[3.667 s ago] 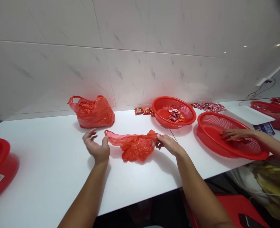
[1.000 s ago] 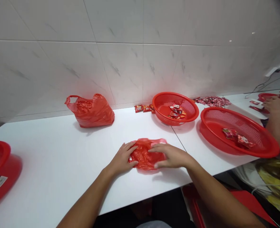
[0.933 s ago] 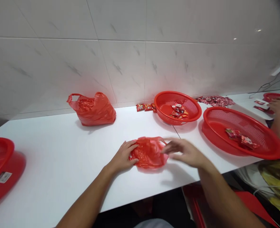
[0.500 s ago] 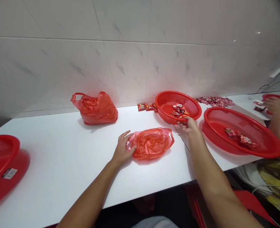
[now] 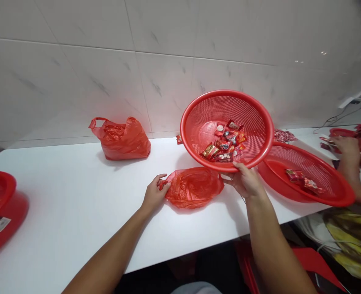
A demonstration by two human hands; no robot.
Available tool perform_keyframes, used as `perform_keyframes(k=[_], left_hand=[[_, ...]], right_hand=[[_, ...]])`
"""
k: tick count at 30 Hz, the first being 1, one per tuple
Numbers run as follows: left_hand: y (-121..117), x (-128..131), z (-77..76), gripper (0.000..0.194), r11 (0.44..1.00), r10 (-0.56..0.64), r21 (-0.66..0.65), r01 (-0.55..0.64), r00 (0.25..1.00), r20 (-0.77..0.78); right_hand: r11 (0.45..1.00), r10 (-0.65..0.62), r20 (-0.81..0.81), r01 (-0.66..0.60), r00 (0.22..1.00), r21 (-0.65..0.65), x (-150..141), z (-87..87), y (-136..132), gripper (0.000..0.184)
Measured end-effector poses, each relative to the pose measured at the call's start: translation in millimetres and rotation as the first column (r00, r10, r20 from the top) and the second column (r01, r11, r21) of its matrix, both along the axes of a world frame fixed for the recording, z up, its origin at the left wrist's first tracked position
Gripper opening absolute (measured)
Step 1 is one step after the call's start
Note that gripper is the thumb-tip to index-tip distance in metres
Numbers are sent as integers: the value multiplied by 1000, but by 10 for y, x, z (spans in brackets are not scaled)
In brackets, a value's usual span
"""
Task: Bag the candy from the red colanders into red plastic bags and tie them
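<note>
Basket (image 5: pixel 244 110) raised, tilted in right hand (image 5: pixel 244 179), over red bag (image 5: pixel 194 188).

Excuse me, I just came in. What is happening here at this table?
A person holds a red plastic mesh basket tilted up above the white table with their right hand, and wrapped sweets lie inside it. Their left hand holds one end of a flattened red plastic bag. Beside them lies a second mesh basket with a few wrapped sweets. At the far right, a co-worker's hand is at work.
</note>
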State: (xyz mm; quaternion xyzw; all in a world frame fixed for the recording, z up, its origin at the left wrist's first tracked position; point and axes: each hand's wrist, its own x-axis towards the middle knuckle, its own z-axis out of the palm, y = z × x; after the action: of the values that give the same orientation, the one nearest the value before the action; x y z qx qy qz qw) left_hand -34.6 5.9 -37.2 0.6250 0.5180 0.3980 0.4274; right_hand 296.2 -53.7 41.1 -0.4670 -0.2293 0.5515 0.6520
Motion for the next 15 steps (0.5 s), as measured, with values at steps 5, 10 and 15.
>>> perform_keyframes(k=[5,10,15], left_hand=[[23,11,6,62,969,67,-242,46,896,438],[83,-63,76,49,917,151,-367,158,715,683],[136,-160,149,39,887,202,-372,274,493,846]], right_hand=[[999,51,69,-51,996,8,-265,-292,140,42],[999,-36,196,39,980,-12,-415,-639,300,45],[994,-108,353,107,929,22,-390,-844,304,39]])
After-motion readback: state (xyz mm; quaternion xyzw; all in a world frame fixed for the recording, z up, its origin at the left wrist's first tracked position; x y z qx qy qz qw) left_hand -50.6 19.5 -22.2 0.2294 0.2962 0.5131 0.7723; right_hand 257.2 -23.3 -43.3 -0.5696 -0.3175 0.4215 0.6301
